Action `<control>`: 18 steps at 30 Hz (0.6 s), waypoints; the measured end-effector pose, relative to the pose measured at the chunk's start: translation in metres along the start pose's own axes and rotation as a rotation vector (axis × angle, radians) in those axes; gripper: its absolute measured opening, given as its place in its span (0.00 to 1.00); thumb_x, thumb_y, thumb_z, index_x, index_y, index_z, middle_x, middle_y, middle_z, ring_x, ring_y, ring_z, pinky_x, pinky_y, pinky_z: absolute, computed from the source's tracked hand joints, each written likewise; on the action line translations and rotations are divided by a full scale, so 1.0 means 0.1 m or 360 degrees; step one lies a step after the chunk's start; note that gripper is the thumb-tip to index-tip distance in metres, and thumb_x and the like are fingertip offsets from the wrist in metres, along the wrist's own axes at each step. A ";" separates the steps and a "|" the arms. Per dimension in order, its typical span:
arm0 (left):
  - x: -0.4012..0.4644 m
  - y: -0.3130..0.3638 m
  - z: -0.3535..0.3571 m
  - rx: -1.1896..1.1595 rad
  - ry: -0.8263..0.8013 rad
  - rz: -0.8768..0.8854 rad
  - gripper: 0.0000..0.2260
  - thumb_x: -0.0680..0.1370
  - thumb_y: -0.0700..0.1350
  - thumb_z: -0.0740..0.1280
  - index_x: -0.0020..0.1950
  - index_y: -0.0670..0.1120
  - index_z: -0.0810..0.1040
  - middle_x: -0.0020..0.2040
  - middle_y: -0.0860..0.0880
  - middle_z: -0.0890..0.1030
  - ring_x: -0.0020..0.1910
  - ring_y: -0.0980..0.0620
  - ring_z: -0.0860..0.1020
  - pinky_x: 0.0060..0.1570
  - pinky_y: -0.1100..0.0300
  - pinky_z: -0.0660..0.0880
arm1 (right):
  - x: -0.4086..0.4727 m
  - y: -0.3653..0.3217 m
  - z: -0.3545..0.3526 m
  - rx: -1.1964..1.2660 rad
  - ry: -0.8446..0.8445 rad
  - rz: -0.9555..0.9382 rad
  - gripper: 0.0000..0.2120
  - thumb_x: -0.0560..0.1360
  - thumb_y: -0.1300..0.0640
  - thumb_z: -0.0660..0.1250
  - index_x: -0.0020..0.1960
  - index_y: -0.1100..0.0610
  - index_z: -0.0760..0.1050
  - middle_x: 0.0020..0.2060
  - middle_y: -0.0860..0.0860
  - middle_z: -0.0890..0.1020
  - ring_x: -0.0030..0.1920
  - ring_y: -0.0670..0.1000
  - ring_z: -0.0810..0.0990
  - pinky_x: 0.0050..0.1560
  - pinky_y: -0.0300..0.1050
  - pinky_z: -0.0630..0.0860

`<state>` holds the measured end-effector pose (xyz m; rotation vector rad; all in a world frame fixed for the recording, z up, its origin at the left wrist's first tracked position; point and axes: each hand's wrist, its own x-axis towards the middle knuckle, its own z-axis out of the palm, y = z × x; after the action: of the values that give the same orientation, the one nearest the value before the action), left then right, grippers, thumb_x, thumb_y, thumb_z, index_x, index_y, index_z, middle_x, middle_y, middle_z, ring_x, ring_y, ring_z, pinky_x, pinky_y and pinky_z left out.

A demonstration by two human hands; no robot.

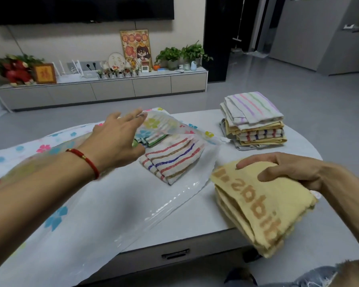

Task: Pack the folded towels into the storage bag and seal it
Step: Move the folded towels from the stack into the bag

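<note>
A clear storage bag (75, 204) printed with coloured flowers lies across the left of the white table (211, 210). My left hand (116, 139) lifts the bag's upper layer at its mouth with its fingertips. Inside the mouth lies a folded towel with coloured stripes (172, 160), and a green-edged towel (151, 140) sits behind it. My right hand (286, 170) grips a folded yellow towel with brown lettering (257, 212) over the table's near right edge. A stack of folded towels (255, 123) stands at the far right.
The table has a drawer handle (175, 254) on its near side. Behind it is grey floor (298, 96) and a long low cabinet (104, 88) with plants, frames and ornaments under a wall screen. My knee (327, 274) shows at the bottom right.
</note>
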<state>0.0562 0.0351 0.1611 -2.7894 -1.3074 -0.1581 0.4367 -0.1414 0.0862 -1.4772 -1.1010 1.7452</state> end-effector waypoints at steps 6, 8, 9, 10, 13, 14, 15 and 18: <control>0.11 -0.08 -0.11 -0.0035 0.0057 0.0008 0.38 0.73 0.57 0.63 0.80 0.53 0.51 0.81 0.54 0.52 0.77 0.42 0.57 0.69 0.34 0.64 | 0.90 -0.41 1.07 -0.0118 -0.0244 -0.0308 0.22 0.75 0.67 0.69 0.66 0.51 0.81 0.59 0.53 0.85 0.55 0.53 0.85 0.53 0.47 0.83; 0.12 -0.11 -0.15 -0.0031 0.0075 0.0017 0.38 0.73 0.57 0.62 0.80 0.53 0.51 0.81 0.55 0.50 0.78 0.43 0.56 0.69 0.34 0.64 | 1.28 -0.52 1.21 0.0077 -0.0094 -0.0463 0.22 0.76 0.68 0.70 0.65 0.51 0.82 0.59 0.53 0.85 0.55 0.53 0.85 0.54 0.48 0.83; 0.12 -0.13 -0.17 -0.0027 0.0091 0.0014 0.38 0.73 0.57 0.62 0.80 0.53 0.51 0.81 0.56 0.50 0.78 0.43 0.55 0.69 0.34 0.64 | 1.46 -0.57 1.24 0.0196 0.0052 -0.0538 0.22 0.76 0.69 0.70 0.65 0.50 0.82 0.60 0.53 0.84 0.56 0.54 0.85 0.55 0.49 0.84; 0.12 -0.14 -0.19 -0.0025 0.0107 0.0008 0.37 0.73 0.56 0.62 0.80 0.53 0.51 0.81 0.56 0.49 0.78 0.44 0.55 0.69 0.34 0.64 | 1.64 -0.60 1.25 0.0267 0.0242 -0.0582 0.23 0.75 0.68 0.71 0.65 0.48 0.82 0.63 0.54 0.83 0.58 0.56 0.85 0.57 0.52 0.84; 0.10 -0.18 -0.23 -0.0021 0.0132 0.0019 0.37 0.74 0.56 0.61 0.80 0.53 0.51 0.81 0.57 0.49 0.78 0.44 0.55 0.69 0.34 0.64 | 2.09 -0.50 1.26 0.0044 0.0937 -0.0417 0.26 0.76 0.63 0.73 0.72 0.47 0.76 0.69 0.56 0.78 0.64 0.60 0.81 0.66 0.57 0.79; 0.09 -0.19 -0.23 -0.0015 0.0129 0.0030 0.36 0.74 0.56 0.61 0.80 0.53 0.51 0.81 0.57 0.49 0.78 0.44 0.54 0.69 0.34 0.63 | 2.17 -0.44 1.27 -0.0071 0.1099 -0.0290 0.28 0.76 0.61 0.73 0.74 0.48 0.73 0.70 0.55 0.77 0.65 0.59 0.80 0.67 0.55 0.78; 0.08 -0.20 -0.22 -0.0013 0.0123 0.0041 0.36 0.74 0.56 0.61 0.80 0.53 0.51 0.81 0.57 0.49 0.79 0.44 0.54 0.69 0.33 0.63 | 2.24 -0.40 1.29 -0.0161 0.1208 -0.0214 0.28 0.77 0.60 0.72 0.75 0.48 0.72 0.71 0.55 0.76 0.66 0.58 0.79 0.67 0.53 0.77; 0.05 -0.22 -0.18 -0.0004 0.0124 0.0052 0.35 0.75 0.57 0.60 0.80 0.54 0.50 0.81 0.57 0.48 0.79 0.44 0.53 0.70 0.33 0.62 | 2.33 -0.37 1.34 -0.0147 0.1415 -0.0420 0.24 0.77 0.60 0.69 0.72 0.47 0.73 0.68 0.53 0.77 0.64 0.57 0.79 0.64 0.53 0.79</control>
<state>0.0412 0.0514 0.1802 -2.7743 -1.2449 -0.2636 0.2552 0.0454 0.0110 -1.7841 -0.8277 0.7057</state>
